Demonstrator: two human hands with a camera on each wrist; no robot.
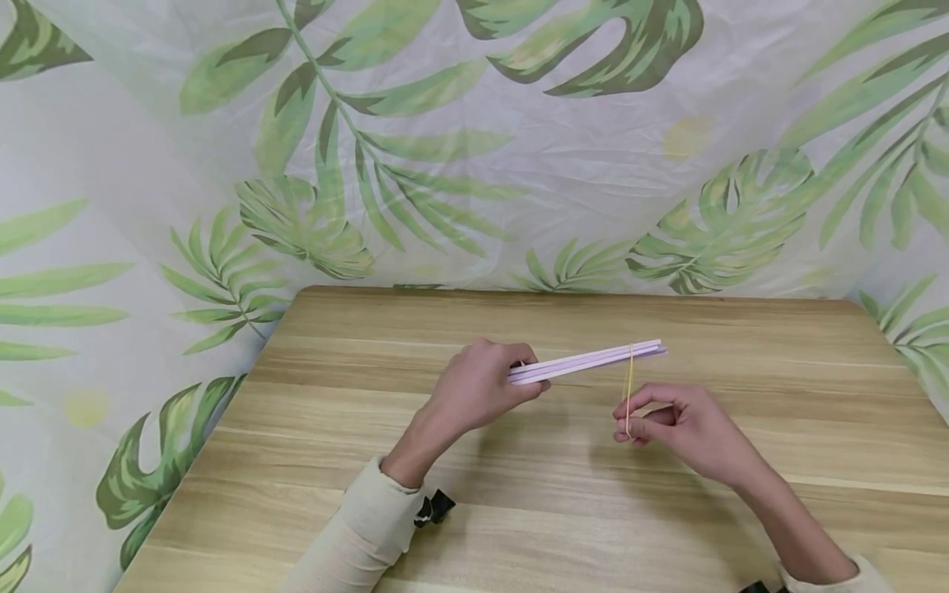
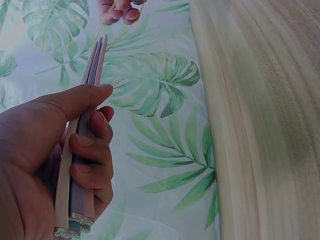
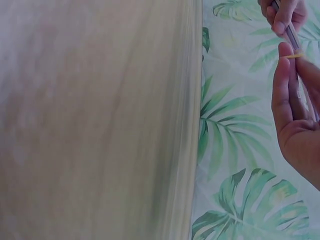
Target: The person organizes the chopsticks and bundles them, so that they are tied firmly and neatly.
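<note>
My left hand (image 1: 480, 385) grips a bundle of several chopsticks (image 1: 593, 361), pale lilac in the head view, pointing to the right above the table. Seen from the left wrist, the thumb lies along the bundle and the fingers curl round it, with the patterned ends (image 2: 80, 220) sticking out below the hand. A thin yellow rubber band (image 1: 629, 387) loops over the far end of the chopsticks and stretches down to my right hand (image 1: 693, 428). The right wrist view has the rubber band (image 3: 291, 56) across the pinched fingertips of that hand.
Both hands are over a wood-grain table (image 1: 563, 527). Behind it hangs a pale cloth (image 1: 578, 198) printed with green leaves. A black clip-like piece (image 1: 436, 508) sits at the left sleeve cuff (image 1: 378, 511).
</note>
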